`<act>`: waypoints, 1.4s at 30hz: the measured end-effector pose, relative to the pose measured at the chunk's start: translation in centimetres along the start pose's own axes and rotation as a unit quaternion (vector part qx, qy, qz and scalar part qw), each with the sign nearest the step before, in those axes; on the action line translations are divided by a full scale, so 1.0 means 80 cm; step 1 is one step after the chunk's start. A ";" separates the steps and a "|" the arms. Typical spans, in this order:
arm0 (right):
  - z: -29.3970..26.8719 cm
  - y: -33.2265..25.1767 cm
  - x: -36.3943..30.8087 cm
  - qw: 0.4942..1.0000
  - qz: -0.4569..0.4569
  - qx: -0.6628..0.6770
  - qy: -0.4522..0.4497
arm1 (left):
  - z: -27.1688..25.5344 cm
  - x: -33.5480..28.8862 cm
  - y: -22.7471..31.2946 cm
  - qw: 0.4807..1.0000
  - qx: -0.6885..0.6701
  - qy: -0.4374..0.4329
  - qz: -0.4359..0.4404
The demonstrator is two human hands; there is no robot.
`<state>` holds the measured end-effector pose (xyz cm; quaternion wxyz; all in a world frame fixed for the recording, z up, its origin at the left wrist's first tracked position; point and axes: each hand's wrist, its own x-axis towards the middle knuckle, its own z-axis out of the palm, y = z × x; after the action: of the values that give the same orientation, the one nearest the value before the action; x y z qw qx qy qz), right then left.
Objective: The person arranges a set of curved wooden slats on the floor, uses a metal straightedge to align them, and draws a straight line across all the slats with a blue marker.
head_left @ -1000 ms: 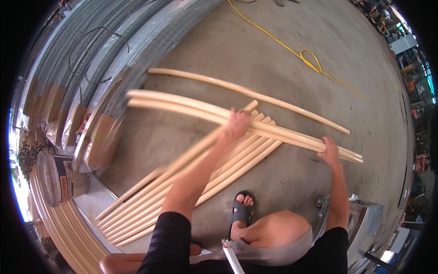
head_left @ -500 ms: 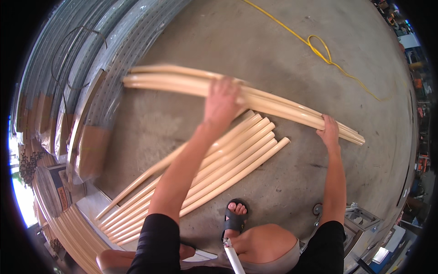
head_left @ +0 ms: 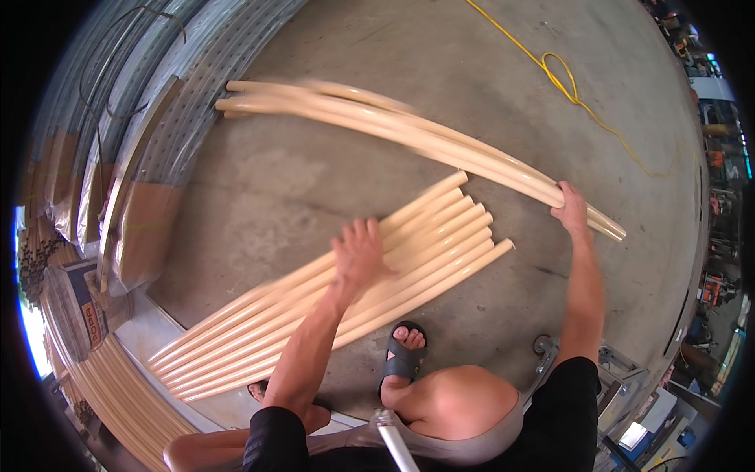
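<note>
My right hand (head_left: 572,208) is closed around the right end of a loose bundle of long cream-coloured tubes (head_left: 440,141). The bundle slants across the floor, and its far-left ends fan apart near the plastic-wrapped metal lengths. My left hand (head_left: 360,256), slightly blurred, has its fingers spread above a row of similar cream tubes (head_left: 425,271) lying side by side. Whether the palm touches the row, I cannot tell. The row's lower-left ends rest on a pale flat strip close to my feet.
Plastic-wrapped perforated metal lengths (head_left: 185,118) are stacked at left, above a pile of thin brown strips (head_left: 130,405). A yellow cord (head_left: 560,79) loops over the concrete floor. A metal wheeled frame (head_left: 621,366) stands at lower right; a cigarette-like white stick (head_left: 397,444) juts in below.
My left hand has let go of the bundle's middle and come down over the row. The bundle's left ends have shifted farther away. The row's uppermost tube now lies closer alongside the others.
</note>
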<state>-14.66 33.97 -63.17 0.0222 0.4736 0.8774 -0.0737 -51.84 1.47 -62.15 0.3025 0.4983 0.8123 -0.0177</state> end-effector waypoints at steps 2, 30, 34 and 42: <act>0.007 0.000 -0.008 1.000 0.004 -0.005 -0.015 | 0.016 -0.006 0.005 1.000 -0.007 -0.019 0.008; 0.024 -0.110 0.020 0.993 -0.101 0.035 0.040 | 0.063 -0.048 -0.016 0.995 -0.022 -0.092 0.033; 0.028 -0.130 0.001 0.993 -0.091 -0.038 0.066 | 0.073 -0.047 -0.035 0.995 -0.048 -0.078 0.043; 0.038 -0.149 -0.077 0.991 -0.127 -0.007 0.051 | 0.077 -0.049 -0.059 0.991 -0.056 -0.091 0.076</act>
<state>-21.33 21.96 -64.24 -0.0286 0.3617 0.9307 -0.0461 -51.56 -6.07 -66.52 0.4029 0.5373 0.7409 0.0056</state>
